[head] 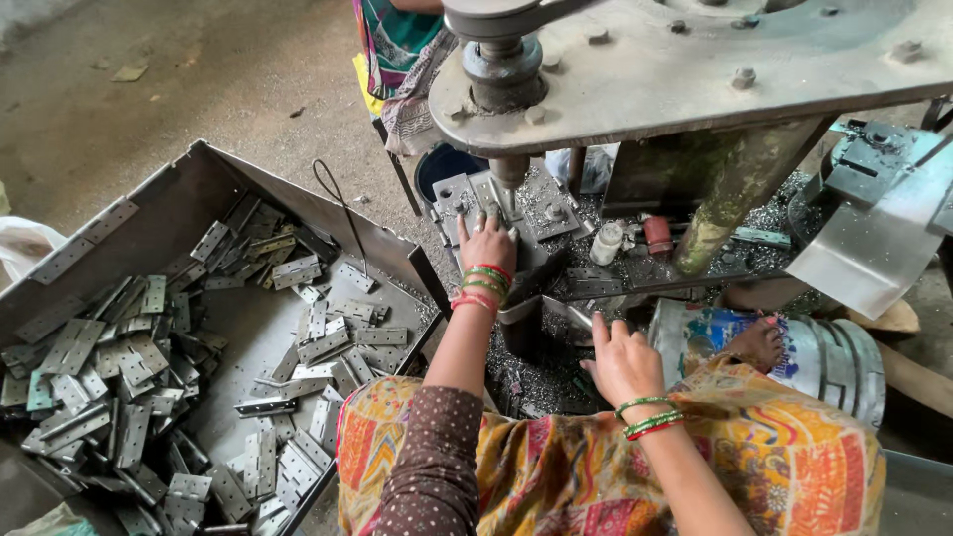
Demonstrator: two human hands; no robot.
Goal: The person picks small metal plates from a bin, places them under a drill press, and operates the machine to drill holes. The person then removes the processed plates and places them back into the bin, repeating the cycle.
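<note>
We sit at a press (pixel 695 69), head cam looking down. Our left hand (pixel 486 243) lies flat on the die plate (pixel 541 208), fingers spread, tips pressing a small metal piece just below the punch (pixel 509 179); can't tell the exact piece, prob. a hinge leaf. Green & red bangles (pixel 484 283) on that wrist. Our right hand (pixel 623 359) rests lower, near the metal chute (pixel 541 308), fingers loosely curled, index stretched fwd; can't tell if it pinches anything. Green bangles on this wrist too.

Left of us: big open metal tray (pixel 189 189) full of grey hinges (pixel 119 387), piled loose, more toward the near & left side. Thin wire hook (pixel 342 213) stands on the tray's far wall.

Metal shavings (pixel 541 382) cover the floor under the press. Small white bottle (pixel 606 243) & red cap (pixel 657 235) sit beside the press column (pixel 730 194). A printed tin can (pixel 804 352) lies on its side at right, our foot (pixel 756 344) resting on it. Another person's patterned clothes (pixel 397 50) show at the top, behind the machine
</note>
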